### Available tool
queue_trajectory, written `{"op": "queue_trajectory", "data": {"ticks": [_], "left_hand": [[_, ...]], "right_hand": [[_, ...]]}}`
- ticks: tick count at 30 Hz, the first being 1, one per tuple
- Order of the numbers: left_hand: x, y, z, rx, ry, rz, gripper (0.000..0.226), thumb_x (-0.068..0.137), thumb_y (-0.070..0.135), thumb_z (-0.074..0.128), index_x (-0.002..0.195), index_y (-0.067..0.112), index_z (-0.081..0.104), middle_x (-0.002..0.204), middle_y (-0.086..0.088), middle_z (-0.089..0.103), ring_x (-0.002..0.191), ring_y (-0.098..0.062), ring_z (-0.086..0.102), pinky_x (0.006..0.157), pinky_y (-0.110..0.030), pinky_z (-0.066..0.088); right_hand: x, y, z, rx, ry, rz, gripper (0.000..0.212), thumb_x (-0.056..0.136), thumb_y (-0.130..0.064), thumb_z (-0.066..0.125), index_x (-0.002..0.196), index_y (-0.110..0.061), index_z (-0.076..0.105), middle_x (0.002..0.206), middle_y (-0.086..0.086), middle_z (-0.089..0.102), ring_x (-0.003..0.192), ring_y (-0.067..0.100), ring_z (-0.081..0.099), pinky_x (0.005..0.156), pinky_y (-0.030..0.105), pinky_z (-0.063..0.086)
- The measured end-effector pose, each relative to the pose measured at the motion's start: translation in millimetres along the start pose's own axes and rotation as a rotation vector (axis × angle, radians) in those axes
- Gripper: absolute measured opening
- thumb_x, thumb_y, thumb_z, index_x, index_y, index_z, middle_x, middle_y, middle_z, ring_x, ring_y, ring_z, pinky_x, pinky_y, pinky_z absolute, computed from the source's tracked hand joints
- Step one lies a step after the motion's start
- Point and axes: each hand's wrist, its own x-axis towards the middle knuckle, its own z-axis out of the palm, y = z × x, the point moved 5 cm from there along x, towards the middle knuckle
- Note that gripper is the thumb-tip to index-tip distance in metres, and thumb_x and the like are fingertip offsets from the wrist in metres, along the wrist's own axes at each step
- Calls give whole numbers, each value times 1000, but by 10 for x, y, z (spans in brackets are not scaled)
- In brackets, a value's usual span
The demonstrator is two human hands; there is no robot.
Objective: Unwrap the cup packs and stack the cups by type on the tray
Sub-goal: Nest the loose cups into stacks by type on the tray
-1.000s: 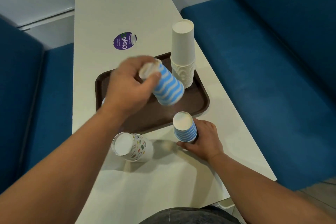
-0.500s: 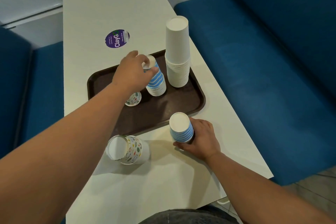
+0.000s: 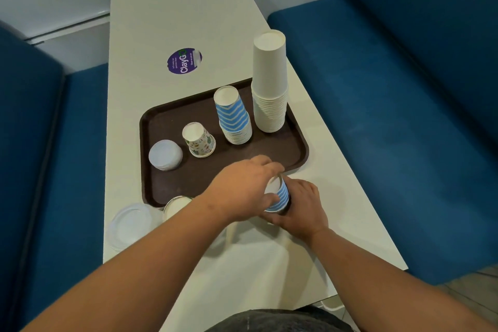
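Nearest, on the white worktop (image 3: 269, 264) just short of the tray's near edge, both hands now meet on one short pack of blue-striped cups (image 3: 280, 198). The left hand (image 3: 242, 191) has come back from the tray, where half a second ago it was setting a blue-striped batch down, and its grip now curls over the top of this pack. The right hand (image 3: 304, 206) grasps the same pack low at its base, as it did before.

To the left, a patterned cup pack (image 3: 176, 206) lies on its side, largely hidden by the left forearm, with a clear plastic lid or wrapper (image 3: 129, 225) beside it; which it is I cannot tell.

Farther off, on the brown tray (image 3: 167, 183), the blue-striped stack (image 3: 233, 116) now stands free and upright, released. Left of it stand a single patterned cup (image 3: 199, 140) and a low white stack (image 3: 165, 155); right of it, the tall white stack (image 3: 269, 81).

So one blue batch looks delivered, and the next move is probably lifting this remainder onto that stack. The patterned pack seems still unsorted.
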Motion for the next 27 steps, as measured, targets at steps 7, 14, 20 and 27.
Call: {"op": "queue_trajectory", "data": {"ticks": [7, 14, 20, 27], "left_hand": [[-145, -25, -215, -98, 212, 2, 51, 88, 43, 58, 136, 27, 50, 132, 8, 52, 116, -16, 54, 96, -32, 44], [-299, -377, -844, -426, 659, -111, 48, 79, 38, 53, 122, 19, 65, 116, 6, 63, 108, -11, 57, 98, -27, 44], [-67, -824, -1444, -226, 883, -235, 44, 84, 25, 53, 125, 11, 63, 123, -9, 61, 114, -19, 55, 96, -6, 29], [494, -1009, -1278, -156, 625, -323, 39, 88, 26, 55, 124, 14, 58, 124, -6, 59, 112, -24, 54, 90, -28, 38]], "right_hand": [[13, 33, 20, -29, -5, -14, 58, 63, -76, 68, 105, -37, 59, 88, -27, 52, 97, 7, 56, 91, 27, 35], [-15, 9, -35, -2, 18, -4, 74, 59, -69, 77, 121, -35, 55, 102, -25, 57, 107, 9, 51, 97, 22, 27], [-29, -17, -48, -14, 12, 37, 82, 59, -66, 81, 129, -33, 54, 113, -19, 60, 112, 6, 43, 100, 18, 20], [-34, -18, -47, -8, 38, 28, 81, 58, -61, 83, 128, -32, 55, 111, -17, 61, 109, 10, 49, 99, 20, 22]]}}
